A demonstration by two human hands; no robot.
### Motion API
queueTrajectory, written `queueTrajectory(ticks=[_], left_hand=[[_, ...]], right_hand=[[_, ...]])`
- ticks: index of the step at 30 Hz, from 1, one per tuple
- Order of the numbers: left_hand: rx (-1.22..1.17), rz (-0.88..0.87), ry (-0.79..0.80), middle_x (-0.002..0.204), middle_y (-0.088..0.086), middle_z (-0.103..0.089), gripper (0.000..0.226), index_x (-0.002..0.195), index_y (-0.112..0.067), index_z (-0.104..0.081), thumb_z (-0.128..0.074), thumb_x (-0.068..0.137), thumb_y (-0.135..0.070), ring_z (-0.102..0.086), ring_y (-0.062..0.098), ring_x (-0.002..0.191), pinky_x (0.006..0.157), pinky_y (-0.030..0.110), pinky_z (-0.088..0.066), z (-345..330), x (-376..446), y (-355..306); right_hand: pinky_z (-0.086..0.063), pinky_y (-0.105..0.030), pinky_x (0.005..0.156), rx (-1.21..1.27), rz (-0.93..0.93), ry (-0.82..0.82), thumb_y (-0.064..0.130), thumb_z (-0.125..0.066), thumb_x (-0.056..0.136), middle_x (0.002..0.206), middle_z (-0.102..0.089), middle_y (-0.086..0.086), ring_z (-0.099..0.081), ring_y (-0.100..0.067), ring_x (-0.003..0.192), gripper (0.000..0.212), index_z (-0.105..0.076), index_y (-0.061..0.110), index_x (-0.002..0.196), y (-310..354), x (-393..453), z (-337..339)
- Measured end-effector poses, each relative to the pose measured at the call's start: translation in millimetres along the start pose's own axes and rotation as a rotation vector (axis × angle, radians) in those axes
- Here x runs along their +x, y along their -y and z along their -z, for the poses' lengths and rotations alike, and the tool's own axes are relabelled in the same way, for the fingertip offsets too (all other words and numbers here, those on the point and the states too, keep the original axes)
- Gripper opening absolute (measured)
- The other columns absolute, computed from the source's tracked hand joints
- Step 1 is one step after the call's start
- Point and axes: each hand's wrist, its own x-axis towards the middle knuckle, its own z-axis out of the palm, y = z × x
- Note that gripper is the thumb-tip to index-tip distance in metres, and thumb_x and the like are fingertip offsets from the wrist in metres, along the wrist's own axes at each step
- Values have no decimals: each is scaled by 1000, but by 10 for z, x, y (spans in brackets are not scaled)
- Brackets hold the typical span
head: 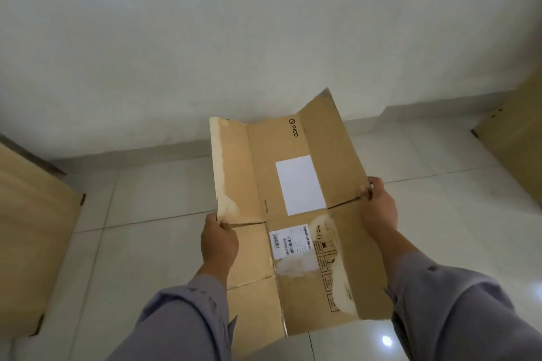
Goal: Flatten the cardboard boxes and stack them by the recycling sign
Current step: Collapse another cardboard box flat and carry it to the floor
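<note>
Gripped between both hands [219, 239] [378, 208] — flattened cardboard box [293, 184].

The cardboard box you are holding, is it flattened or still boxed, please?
Flattened: the cardboard box lies spread open, its flaps splayed outward.

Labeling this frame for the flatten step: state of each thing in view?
PICO cardboard box: flattened, flaps spread, held up off the floor by both side edges.
Left hand: shut on the box's left edge.
Right hand: shut on the box's right edge.
Cardboard sheet at left: flat.
Cardboard at right: partly out of frame, state unclear.
</note>
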Motion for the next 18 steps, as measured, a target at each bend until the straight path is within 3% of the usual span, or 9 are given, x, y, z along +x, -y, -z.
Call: queueTrajectory(ticks=[8, 11, 13, 16, 18], left_hand=[[-23, 8, 47, 118, 22, -60, 29, 124, -2, -50, -43, 99, -14, -57, 40, 106, 86, 41, -46, -990, 475, 955], [135, 106, 171, 139, 17, -45, 51, 143, -10, -34, -48, 95, -18, -44, 38, 124, 101, 46, -40, -1153, 498, 1166], [283, 146, 236, 152, 15, -28, 75, 151, -14, -14, -55, 91, -31, -31, 37, 136, 109, 50, -32, -1162, 360, 1243], [487, -68, 351, 160, 8, 1, 107, 152, -24, 7, -61, 77, -61, -11, 33, 145, 114, 52, -20, -1086, 16, 1422], [667, -349, 503, 156, -1, 28, 124, 148, -35, 22, -53, 62, -83, 17, 29, 146, 114, 56, 2, -1097, -175, 1656]], right_hand=[[-47, -40, 80, 0, -1, 37, 23, -33, 101, 111, -64, -12, -57, -30, 94, 32, -46, 20, 130, -809, 251, -1015], [-40, -46, 92, -349, 104, -13, 19, -32, 96, 129, -54, -10, -48, -31, 112, 44, -37, 23, 140, -976, 179, -1148], [-32, -48, 103, -542, 244, 19, 30, -35, 99, 150, -35, -5, -35, -30, 130, 52, -23, 28, 149, -1149, 65, -1213], [-16, -48, 112, -679, 479, 216, 58, -32, 95, 158, -25, -1, -24, -28, 142, 63, -18, 34, 152, -1437, -224, -1284], [-13, -50, 110, -733, 688, 405, 77, -28, 85, 155, -33, -2, -32, -31, 141, 78, -25, 36, 151, -1658, -487, -1305]])
